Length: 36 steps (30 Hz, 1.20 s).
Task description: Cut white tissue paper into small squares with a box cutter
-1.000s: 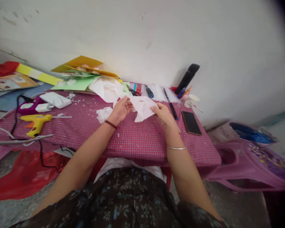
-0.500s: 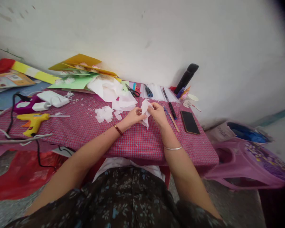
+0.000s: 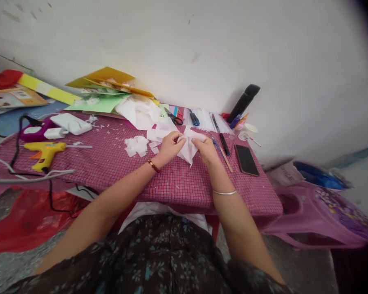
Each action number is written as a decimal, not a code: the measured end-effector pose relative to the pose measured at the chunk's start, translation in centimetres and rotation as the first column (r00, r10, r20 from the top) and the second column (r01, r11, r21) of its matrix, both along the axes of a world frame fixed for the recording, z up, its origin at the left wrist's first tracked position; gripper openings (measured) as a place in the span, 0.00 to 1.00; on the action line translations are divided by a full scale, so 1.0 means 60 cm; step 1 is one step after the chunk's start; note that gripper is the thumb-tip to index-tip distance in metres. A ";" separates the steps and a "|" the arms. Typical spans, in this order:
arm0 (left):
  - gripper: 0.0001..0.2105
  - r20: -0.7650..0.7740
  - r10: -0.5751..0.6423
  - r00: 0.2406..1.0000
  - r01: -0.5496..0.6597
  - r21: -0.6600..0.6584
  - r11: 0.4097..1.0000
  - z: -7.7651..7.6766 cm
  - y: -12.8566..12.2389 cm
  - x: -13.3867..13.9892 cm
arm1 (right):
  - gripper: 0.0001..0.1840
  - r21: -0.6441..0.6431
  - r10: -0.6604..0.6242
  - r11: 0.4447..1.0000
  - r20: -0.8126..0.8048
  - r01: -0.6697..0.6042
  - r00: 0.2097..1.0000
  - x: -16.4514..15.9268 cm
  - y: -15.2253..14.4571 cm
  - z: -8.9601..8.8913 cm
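Note:
A creased sheet of white tissue paper [image 3: 188, 149] is stretched between my two hands above the checked tablecloth. My left hand [image 3: 171, 145] pinches its left side between thumb and fingers. On the other side, my right hand [image 3: 205, 148] grips the paper with the thumb on top; some of its fingers are hidden behind the sheet. Small cut pieces of white paper [image 3: 136, 145] lie in a pile left of my left hand. Just beyond that hand is another white sheet [image 3: 159, 134], flat on the cloth.
A yellow glue gun [image 3: 46, 154] with its cable lies at left, near a purple-and-white power strip [image 3: 39, 130]. Scissors [image 3: 174, 117], a box cutter [image 3: 194, 118] and a black marker [image 3: 224, 143] lie at the back. A phone [image 3: 247, 160] rests at right. Coloured folders [image 3: 101, 102] lean toward the wall.
The paper was bunched and narrow between my fingers; now it is spread wider. My hands have moved slightly apart, still holding it.

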<state>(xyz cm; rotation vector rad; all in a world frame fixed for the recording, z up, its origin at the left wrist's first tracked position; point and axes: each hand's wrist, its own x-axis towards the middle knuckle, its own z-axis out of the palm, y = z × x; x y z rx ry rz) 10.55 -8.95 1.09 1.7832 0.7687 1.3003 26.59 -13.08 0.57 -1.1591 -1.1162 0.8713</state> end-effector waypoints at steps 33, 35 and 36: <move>0.06 -0.330 0.154 0.931 -0.013 0.392 0.920 0.003 0.007 -0.012 | 0.18 0.056 0.030 0.997 0.247 -0.045 0.968 -0.017 -0.014 0.019; 0.05 -0.229 0.089 0.969 -0.025 0.267 0.963 0.003 0.008 -0.007 | 0.17 0.053 0.014 0.998 0.214 -0.026 0.977 -0.019 -0.014 0.018; 0.05 -0.188 0.063 0.980 -0.022 0.214 0.977 0.003 0.008 -0.005 | 0.17 0.051 0.008 0.999 0.201 -0.019 0.980 -0.020 -0.014 0.017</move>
